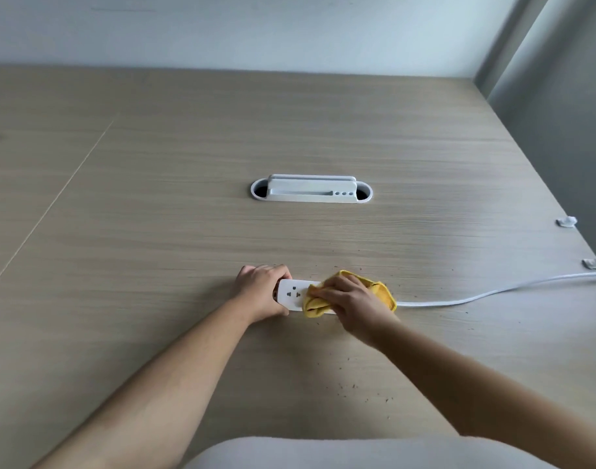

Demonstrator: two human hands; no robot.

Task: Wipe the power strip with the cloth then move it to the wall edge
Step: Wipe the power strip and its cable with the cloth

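Note:
A white power strip (291, 294) lies flat on the wooden desk (188, 214), its long side running left to right. My left hand (261, 291) grips its left end. My right hand (352, 301) presses a crumpled yellow cloth (382, 292) onto the strip's right half, hiding that part. One socket face shows between my hands. The strip's white cable (493, 292) runs right, off the desk's right edge. The wall (256, 28) stands along the desk's far edge.
A white oval cable grommet with a slotted tray (310, 190) is set into the desk's middle, between the strip and the wall. Two small white cable clips (566, 221) (594, 263) sit at the right edge. Dark crumbs (357, 387) speckle the near desk.

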